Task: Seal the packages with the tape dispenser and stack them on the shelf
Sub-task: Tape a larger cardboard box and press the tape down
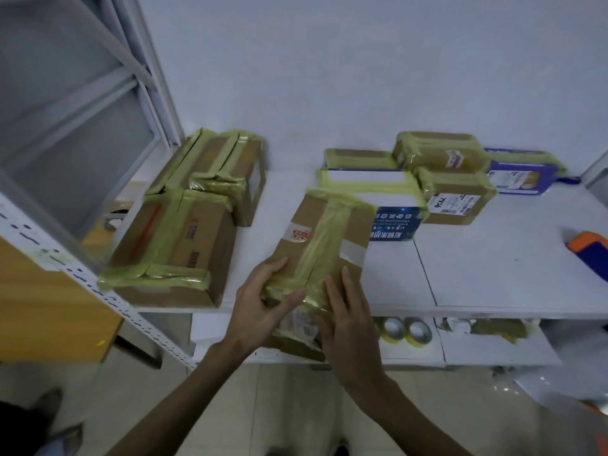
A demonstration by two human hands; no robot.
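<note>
A brown cardboard package (324, 238) wrapped in yellowish tape is held over the front edge of the white shelf (477, 278), its far end pointing toward the wall. My left hand (263, 304) grips its near left corner, thumb on the near end and fingers curled over the top. My right hand (348, 311) lies along its right side with the fingers straight. An orange and blue tape dispenser (590, 255) rests at the shelf's right edge, away from both hands.
A stack of taped boxes (184, 232) sits on the shelf's left. Several taped packages (437, 176) and a blue box (394, 222) stand at the back right. Tape rolls (406, 330) lie on the lower shelf. A perforated metal upright (98, 291) runs diagonally at left.
</note>
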